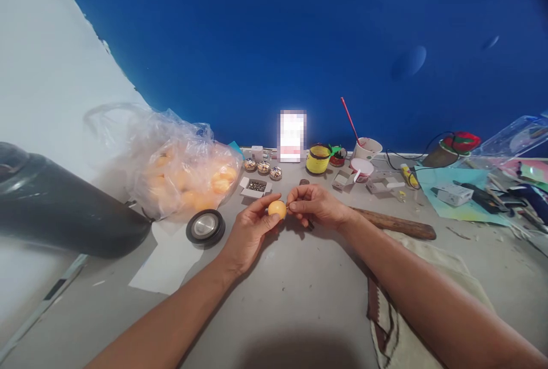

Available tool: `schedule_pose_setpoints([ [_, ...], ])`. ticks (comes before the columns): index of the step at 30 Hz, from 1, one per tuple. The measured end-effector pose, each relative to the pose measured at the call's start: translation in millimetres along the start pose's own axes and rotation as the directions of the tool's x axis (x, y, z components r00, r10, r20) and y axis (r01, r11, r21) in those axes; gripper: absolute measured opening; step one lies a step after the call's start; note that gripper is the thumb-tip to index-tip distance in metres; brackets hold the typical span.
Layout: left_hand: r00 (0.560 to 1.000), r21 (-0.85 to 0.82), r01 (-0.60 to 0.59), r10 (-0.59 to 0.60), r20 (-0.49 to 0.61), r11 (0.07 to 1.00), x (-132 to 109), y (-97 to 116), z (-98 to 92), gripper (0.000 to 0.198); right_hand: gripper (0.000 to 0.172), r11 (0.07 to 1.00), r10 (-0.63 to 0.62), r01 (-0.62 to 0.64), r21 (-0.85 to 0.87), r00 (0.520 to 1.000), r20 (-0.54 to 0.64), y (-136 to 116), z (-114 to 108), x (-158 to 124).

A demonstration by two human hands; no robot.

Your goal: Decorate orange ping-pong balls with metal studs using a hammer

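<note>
A small orange-yellow ball [277, 209] is held between the thumb and fingers of my left hand [248, 235], above the grey table. At the ball's right side, my right hand [319, 206] has thumb and forefinger pinched together. Whatever is in that pinch is too small to make out. Just behind my left hand stands an open white box [257, 186] filled with small metal pieces. A wooden handle [396, 224] lies partly behind my right forearm, its other end hidden.
Left are a plastic bag of orange balls [184, 183], a black disc with a metal centre [205, 227] and a dark cylinder [64, 198]. Behind stand shiny balls [263, 167], a bright screen [291, 135], a yellow tub [317, 159] and a paper cup [368, 148]. Cloth [449, 269] lies right.
</note>
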State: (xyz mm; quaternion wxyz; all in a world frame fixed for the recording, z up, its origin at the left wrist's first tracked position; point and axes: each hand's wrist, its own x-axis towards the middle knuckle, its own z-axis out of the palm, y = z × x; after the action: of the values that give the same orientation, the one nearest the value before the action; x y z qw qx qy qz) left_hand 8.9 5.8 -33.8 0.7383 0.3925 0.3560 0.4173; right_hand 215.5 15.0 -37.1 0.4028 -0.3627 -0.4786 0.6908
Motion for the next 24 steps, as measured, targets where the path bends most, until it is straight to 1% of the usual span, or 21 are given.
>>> schedule_pose_setpoints([
  [3,1.000,-0.003,-0.006,0.006,0.018,1.000,1.1,-1.4,-0.8,0.053,0.030,1.000,-0.009,0.009,0.016,1.000,0.000,0.8,-0.7,0.4],
  [5,1.000,-0.019,-0.016,0.017,0.025,1.000,2.2,-2.4,-0.7,0.050,0.030,1.000,-0.014,0.014,0.006,1.000,0.008,1.8,-1.9,0.4],
  [8,0.999,-0.036,-0.041,0.041,0.013,0.998,3.7,-3.3,-0.1,0.045,0.031,1.000,-0.009,0.010,-0.030,0.999,0.031,3.2,-3.7,0.1],
  [10,0.998,-0.026,-0.056,0.055,-0.010,0.998,4.0,-3.1,0.2,0.046,0.031,0.999,-0.008,0.010,-0.043,0.999,0.037,3.1,-4.0,-0.1],
  [14,0.999,0.047,-0.034,0.035,-0.028,0.998,3.1,-1.7,-0.2,0.058,0.031,0.999,-0.003,0.004,-0.037,0.999,0.043,-0.4,-1.4,-0.6],
  [16,0.999,0.078,-0.037,0.039,-0.020,0.996,3.0,-2.1,-0.9,0.056,0.032,0.999,0.001,0.000,-0.036,1.000,0.030,-2.1,0.2,-0.9],
  [20,0.994,0.147,-0.104,0.109,-0.025,0.984,3.6,-4.0,-3.1,0.049,0.033,0.999,-0.006,0.006,-0.043,1.000,0.002,-2.0,2.2,-0.6],
  [24,0.986,0.271,-0.137,0.156,-0.050,0.953,3.2,-3.6,-4.5,0.049,0.032,0.999,-0.016,0.014,-0.051,0.999,-0.043,-0.4,4.8,0.3],
])
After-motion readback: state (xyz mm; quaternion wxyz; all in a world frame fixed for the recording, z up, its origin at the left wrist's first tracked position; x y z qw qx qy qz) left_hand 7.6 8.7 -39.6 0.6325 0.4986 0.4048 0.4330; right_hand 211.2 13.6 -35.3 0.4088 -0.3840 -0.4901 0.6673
